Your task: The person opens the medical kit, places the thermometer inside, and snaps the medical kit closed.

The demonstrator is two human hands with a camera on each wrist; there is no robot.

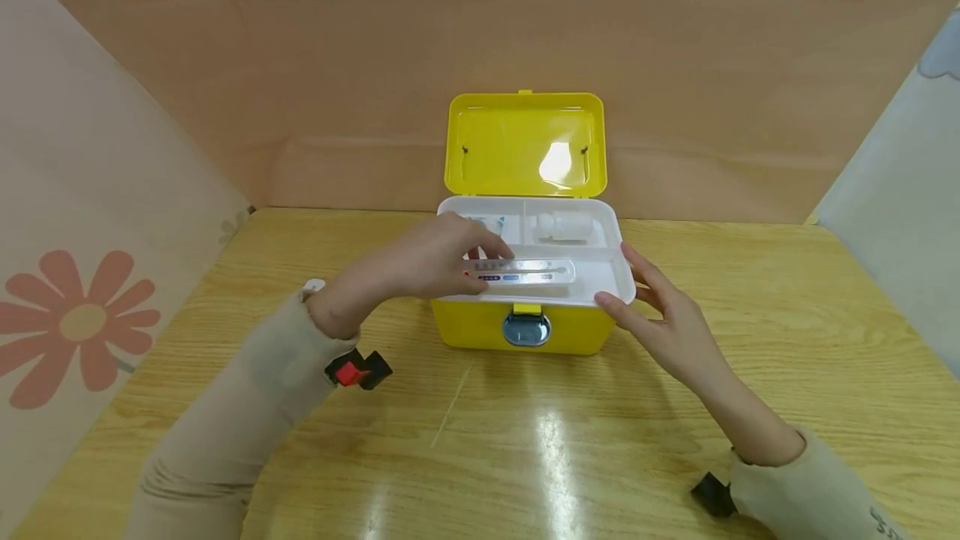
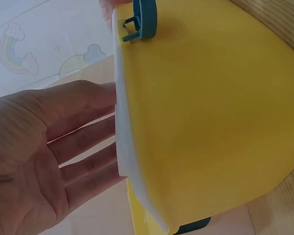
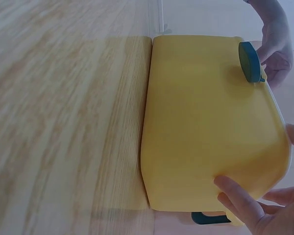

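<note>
A yellow box (image 1: 480,327) stands on the wooden table with its lid (image 1: 525,144) swung up. A white tray (image 1: 615,232) sits in its top, holding a clear thermometer case (image 1: 536,271) and a small white bottle (image 1: 562,226). My left hand (image 1: 427,261) reaches over the tray's left side, fingers lying on the left end of the thermometer case. The left wrist view shows that hand (image 2: 49,156) with straight fingers passing over the tray rim (image 2: 125,147). My right hand (image 1: 660,315) touches the tray's front right corner with straight fingers (image 3: 240,200) against the box (image 3: 206,122).
A blue-grey latch (image 1: 526,329) sits on the box's front. The wooden table (image 1: 525,457) stretches toward me. Paper-covered walls stand behind and at both sides, the left one with a flower print (image 1: 78,323).
</note>
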